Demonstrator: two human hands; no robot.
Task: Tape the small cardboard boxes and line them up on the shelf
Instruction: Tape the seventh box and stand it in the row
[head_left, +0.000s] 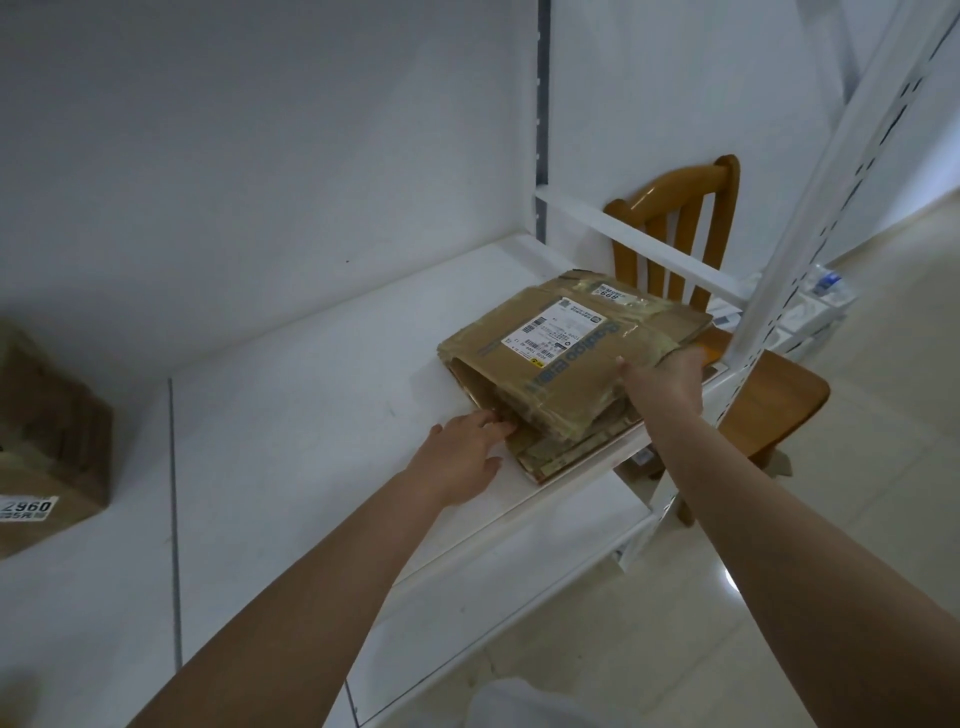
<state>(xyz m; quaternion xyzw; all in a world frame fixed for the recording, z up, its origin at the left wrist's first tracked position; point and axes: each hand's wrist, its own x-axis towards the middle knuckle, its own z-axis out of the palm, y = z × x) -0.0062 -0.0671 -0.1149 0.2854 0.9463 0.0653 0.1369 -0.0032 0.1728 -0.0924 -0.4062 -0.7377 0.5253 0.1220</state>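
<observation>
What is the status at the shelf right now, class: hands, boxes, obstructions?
Left hand fingers at flattened cardboard stack edge. Right hand grips top flattened box. One assembled box stands far left on shelf. Nothing blocking.

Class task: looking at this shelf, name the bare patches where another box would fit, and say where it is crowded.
Free: the white shelf between the assembled box at the left edge and the flattened cardboard stack; also the strip behind the stack to the back wall. Crowded: the right front corner, where left hand and right hand hold the stack.
</observation>
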